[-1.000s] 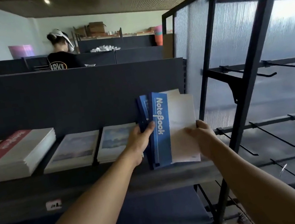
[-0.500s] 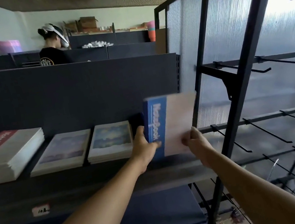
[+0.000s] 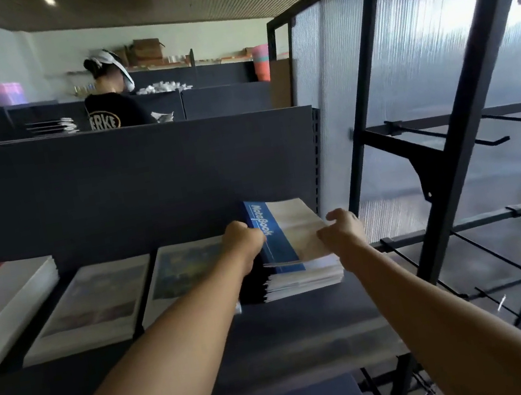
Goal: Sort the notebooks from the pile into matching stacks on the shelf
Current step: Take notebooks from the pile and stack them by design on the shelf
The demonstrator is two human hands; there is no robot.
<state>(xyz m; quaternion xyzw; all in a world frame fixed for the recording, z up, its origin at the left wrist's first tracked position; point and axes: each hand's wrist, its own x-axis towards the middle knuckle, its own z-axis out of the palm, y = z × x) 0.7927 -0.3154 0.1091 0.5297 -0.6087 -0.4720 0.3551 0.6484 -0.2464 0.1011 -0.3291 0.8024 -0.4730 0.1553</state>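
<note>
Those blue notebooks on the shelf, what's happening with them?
A person is setting a stack of blue-and-white notebooks flat on the dark shelf. The left hand grips the stack's blue spine side, and the right hand holds its right edge with curled fingers. The stack sits at the shelf's right end, beside two stacks with picture covers and a red-and-white stack farther left.

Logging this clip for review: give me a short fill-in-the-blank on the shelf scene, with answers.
1. The top notebook of the stack between both hands has a ____ spine band.
2. That band is printed with the word ____.
3. This stack sits at the ____ end of the shelf.
4. The left hand touches the notebook's ____ edge; the right hand is opposite.

Answers: blue; NoteBook; right; left
</note>
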